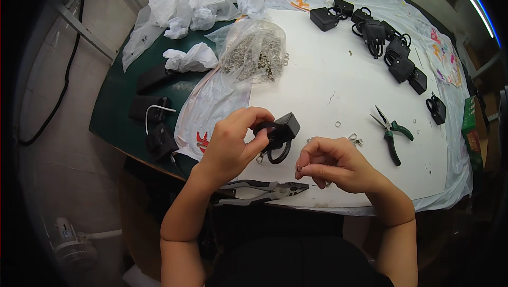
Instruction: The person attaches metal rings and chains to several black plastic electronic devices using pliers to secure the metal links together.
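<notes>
My left hand [231, 138] is closed on a small black box with a looped cable [286, 126], held above the white board. A small metal clasp [260, 158] shows just under that hand. To its right, my right hand [334, 165] pinches thumb and forefinger together on something tiny, too small to name. Close below both hands lie grey-handled pliers [264, 192], jaws pointing right. Green-handled needle-nose pliers [390, 132] rest with jaws apart, right of my right hand. Near its knuckles are a few metal clasps [355, 140] and a loose ring [337, 124].
A clear bag of metal clasps [254, 57] sits beyond my left hand. Several black boxes with coiled cables [374, 33] line the far right of the white board [312, 88]. Crumpled white plastic [196, 6], dark devices [149, 110] and a green box [471, 128] stand around.
</notes>
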A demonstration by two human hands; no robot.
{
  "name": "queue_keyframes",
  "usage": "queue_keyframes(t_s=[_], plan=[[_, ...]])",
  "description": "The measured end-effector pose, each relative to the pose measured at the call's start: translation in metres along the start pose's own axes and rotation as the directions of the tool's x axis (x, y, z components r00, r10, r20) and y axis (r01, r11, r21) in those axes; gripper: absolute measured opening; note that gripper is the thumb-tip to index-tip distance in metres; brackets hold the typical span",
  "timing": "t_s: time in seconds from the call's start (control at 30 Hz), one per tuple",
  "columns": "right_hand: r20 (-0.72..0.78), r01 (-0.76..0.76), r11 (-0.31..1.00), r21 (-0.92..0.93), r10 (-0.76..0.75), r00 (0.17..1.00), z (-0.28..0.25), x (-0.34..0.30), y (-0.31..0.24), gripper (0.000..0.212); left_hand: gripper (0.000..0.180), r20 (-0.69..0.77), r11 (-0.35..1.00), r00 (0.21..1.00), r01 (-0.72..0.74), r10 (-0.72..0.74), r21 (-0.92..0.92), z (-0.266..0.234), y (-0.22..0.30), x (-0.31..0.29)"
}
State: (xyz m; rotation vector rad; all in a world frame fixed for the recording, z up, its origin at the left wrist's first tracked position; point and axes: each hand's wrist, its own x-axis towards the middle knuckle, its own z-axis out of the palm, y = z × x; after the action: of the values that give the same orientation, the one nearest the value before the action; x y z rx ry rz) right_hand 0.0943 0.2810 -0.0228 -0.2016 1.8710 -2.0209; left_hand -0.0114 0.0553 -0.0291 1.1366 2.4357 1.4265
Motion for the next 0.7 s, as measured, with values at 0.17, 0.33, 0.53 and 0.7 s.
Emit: queue_keyframes(t_s=[0.17,0.33,0.53,0.7], plan=[[-0.181,0.194,0.978,-0.08,-0.205,0.962,-0.006,0.011,0.014,0.008,0.023,0.098,0.98,0.993,0.082,-0.065,-0.18,0.006,-0.006,0.003],[-0.13,0.111,0.979,-0.168,-0.134,0.982,-0.014,0.029,0.022,0.009,0.023,0.203,0.797,0.946,0.324,-0.254,-0.511,0.02,-0.015,-0.005],[-0.142,0.094,0.993,-0.075,-0.104,0.984,-0.016,0.043,0.034,0.007,0.019,0.156,0.659,0.935,0.336,-0.318,-0.673,0.039,-0.024,-0.015],[-0.258,0.056,0.972,0.229,0.005,0.966,-0.006,0.045,0.044,0.007,0.026,0.083,0.699,0.968,0.23,-0.239,-0.677,0.041,-0.033,-0.023]])
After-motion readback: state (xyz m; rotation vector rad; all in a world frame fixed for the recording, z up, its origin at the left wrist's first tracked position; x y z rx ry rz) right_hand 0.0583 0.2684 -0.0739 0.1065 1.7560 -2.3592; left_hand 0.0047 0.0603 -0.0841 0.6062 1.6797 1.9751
